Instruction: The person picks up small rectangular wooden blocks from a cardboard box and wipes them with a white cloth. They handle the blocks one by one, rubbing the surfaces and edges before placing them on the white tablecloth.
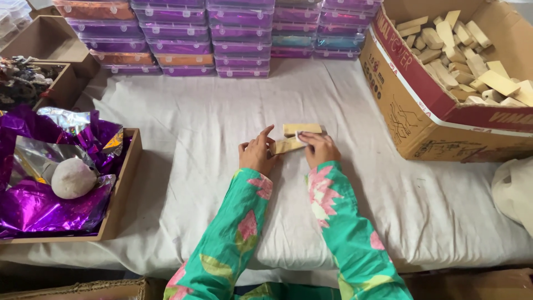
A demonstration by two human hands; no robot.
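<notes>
My left hand and my right hand meet over a white cloth, both holding a pale wooden block that lies tilted between them. The left fingers grip its near end; the right fingers press on its far end, with a small white piece under the fingertips. A second pale wooden block lies flat just beyond it, touching or nearly touching it. Green sleeves with pink flowers cover both forearms.
A large cardboard box full of wooden blocks stands at the right. Stacks of clear purple and orange lidded boxes line the back. A wooden tray at the left holds purple foil sheets and a pale round lump.
</notes>
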